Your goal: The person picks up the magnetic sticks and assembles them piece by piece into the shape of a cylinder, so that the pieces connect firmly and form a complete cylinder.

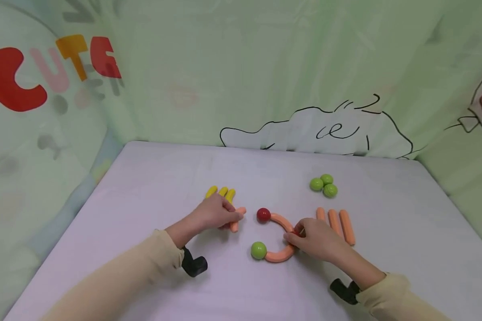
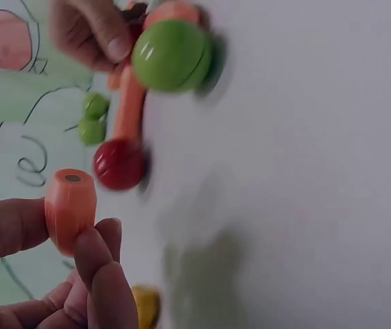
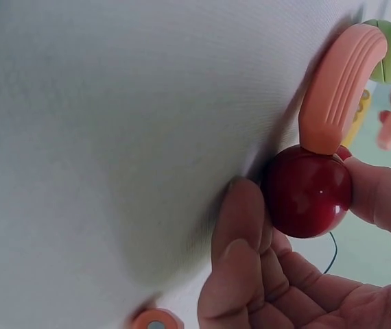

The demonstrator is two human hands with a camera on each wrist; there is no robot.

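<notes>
- The left hand (image 1: pixel 218 213) pinches a ridged orange stick (image 2: pixel 70 212), a small grey disc in its end, between thumb and fingers; it is beside the gap of a C-shaped chain.
- The right hand (image 1: pixel 317 238) grasps a glossy dark-red ball (image 3: pixel 306 192) at the bend of that chain, between an upper curved orange stick (image 1: pixel 282 220) and a lower curved orange stick (image 1: pixel 279 256).
- A bright-red glossy ball (image 1: pixel 263 215) and a grooved green ball (image 1: pixel 259 250) form the chain's tips.
- If the right fingers twist or lift, a curved stick could come off, as the joints seem to be small end contacts.
- Should the grey disc be a magnet, the held stick might catch a ball off-angle or drag it.
- A ball knocked loose could roll away, being round on a flat surface.
- The right hand is close to three straight orange sticks (image 1: pixel 347 227), so a careless sweep might scatter them; the left risks bumping the slim yellow pieces (image 1: pixel 230 195) beside it.
- The tabletop (image 1: pixel 164 178) is pale lilac and smooth; three green balls (image 1: pixel 330 191) cluster farther back.
- Pale-green curtains (image 1: pixel 225 67) enclose it, printed with colourful lettering (image 1: pixel 4 80) and black line drawings.
</notes>
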